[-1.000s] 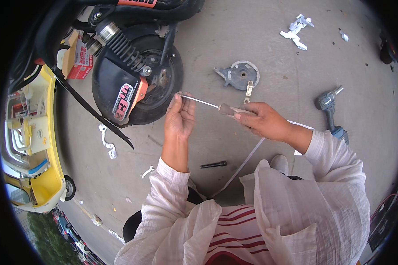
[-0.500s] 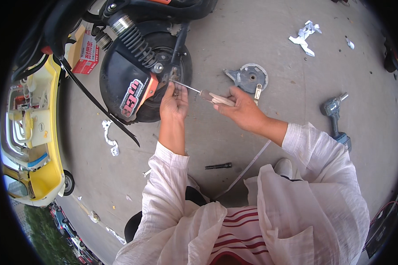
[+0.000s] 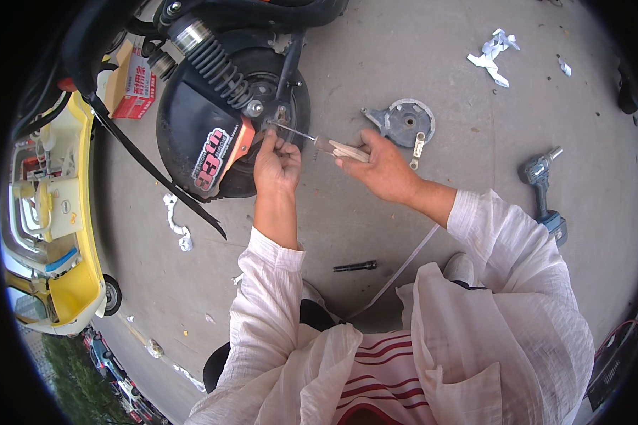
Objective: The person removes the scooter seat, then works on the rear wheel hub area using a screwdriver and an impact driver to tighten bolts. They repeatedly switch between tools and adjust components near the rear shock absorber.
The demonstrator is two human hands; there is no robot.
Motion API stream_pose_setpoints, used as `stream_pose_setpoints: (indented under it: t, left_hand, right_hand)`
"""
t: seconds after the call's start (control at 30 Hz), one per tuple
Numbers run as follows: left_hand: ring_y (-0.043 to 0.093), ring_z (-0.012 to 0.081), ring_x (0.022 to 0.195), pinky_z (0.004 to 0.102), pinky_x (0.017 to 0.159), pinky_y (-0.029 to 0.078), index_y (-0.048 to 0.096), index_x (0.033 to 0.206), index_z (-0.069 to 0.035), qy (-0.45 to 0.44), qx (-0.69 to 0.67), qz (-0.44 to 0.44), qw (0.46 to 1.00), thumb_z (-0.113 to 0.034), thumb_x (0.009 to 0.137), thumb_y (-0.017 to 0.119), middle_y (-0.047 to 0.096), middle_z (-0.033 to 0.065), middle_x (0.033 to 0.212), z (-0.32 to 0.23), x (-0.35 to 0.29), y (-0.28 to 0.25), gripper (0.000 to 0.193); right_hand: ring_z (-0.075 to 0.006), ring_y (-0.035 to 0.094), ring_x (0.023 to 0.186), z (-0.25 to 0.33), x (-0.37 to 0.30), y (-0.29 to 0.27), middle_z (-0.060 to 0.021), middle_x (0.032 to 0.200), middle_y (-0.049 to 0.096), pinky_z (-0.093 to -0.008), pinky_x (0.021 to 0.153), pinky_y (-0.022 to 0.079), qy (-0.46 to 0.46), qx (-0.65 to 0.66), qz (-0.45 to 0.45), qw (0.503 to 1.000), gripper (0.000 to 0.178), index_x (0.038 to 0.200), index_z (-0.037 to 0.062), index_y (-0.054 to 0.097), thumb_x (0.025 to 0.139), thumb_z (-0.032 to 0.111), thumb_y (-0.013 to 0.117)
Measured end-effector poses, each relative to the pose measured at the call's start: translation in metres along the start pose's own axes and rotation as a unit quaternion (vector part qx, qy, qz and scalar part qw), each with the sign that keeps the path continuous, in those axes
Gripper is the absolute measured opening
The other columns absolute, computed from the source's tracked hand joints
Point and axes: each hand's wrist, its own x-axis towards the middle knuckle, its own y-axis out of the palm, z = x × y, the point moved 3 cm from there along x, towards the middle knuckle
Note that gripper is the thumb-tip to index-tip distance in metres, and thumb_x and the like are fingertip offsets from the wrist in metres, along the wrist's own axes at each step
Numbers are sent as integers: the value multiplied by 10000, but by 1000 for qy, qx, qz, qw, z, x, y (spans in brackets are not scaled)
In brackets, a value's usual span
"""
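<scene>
My right hand (image 3: 390,170) is wrapped round the handle of a screwdriver (image 3: 324,144). Its thin metal shaft runs left and slightly up to the metal bracket (image 3: 281,116) beside the wheel hub. Just below that tip, my left hand (image 3: 279,167) has its fingers curled, thumb and fingertips pinched close to the bracket. Whatever the left fingers hold is too small to make out. Behind them stands the black wheel (image 3: 301,99) of a scooter, with a black side cover (image 3: 188,134) and a coil-spring shock absorber (image 3: 218,62).
A round brake plate with a lever (image 3: 397,120) lies on the floor to the right. Further right is a cordless impact wrench (image 3: 539,185). A black rod-like tool (image 3: 354,266) lies near my feet. White paper scraps (image 3: 494,57), a cardboard box (image 3: 131,81) and a yellow vehicle (image 3: 78,283) surround the spot.
My right hand has shifted slightly left and up with the screwdriver, whose shaft now sits a little further left. The left fingers have curled in more by the bracket.
</scene>
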Motion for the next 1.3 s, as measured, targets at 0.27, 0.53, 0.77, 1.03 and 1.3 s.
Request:
stream_pose_setpoints:
  t: [0.27,0.53,0.77,1.03,1.3]
  left_hand:
    - [428,66,617,206,548,406,570,990,-45,3,-6,9,1000,-94,938,579,465,-22,744,-3,5,-5,72]
    - [399,67,597,213,525,388,586,971,-45,1,24,-4,1000,-143,942,590,437,-33,727,-9,2,-7,103]
    - [383,51,563,218,530,380,612,931,-60,245,252,-29,936,-207,912,650,458,-55,669,-26,3,-31,152]
    - [485,46,640,201,551,372,651,974,-39,338,371,-54,864,-176,911,629,638,-18,881,-26,0,-20,153]
    - [482,51,619,213,531,383,657,956,-27,338,381,-45,859,-157,914,615,642,-9,871,-28,-1,-21,143]
  right_hand:
    - [-402,625,740,24,-5,-2,-254,800,600,-432,643,490,-82,-109,6,991,357,928,-12,440,807,201,699]
    - [-433,633,745,34,-4,0,-275,793,615,-456,627,504,-72,-100,-9,992,357,991,-40,431,822,161,674]
    - [-425,640,740,38,-2,-1,-275,786,616,-443,635,507,-43,-92,-8,995,363,979,-51,430,825,167,677]
    - [-412,624,742,46,2,-5,-238,826,603,-447,636,489,-49,-142,2,989,345,974,-12,443,818,175,687]
    - [-379,637,726,53,3,-13,-213,843,603,-444,625,522,-246,-301,-49,920,238,993,-11,550,815,118,641]
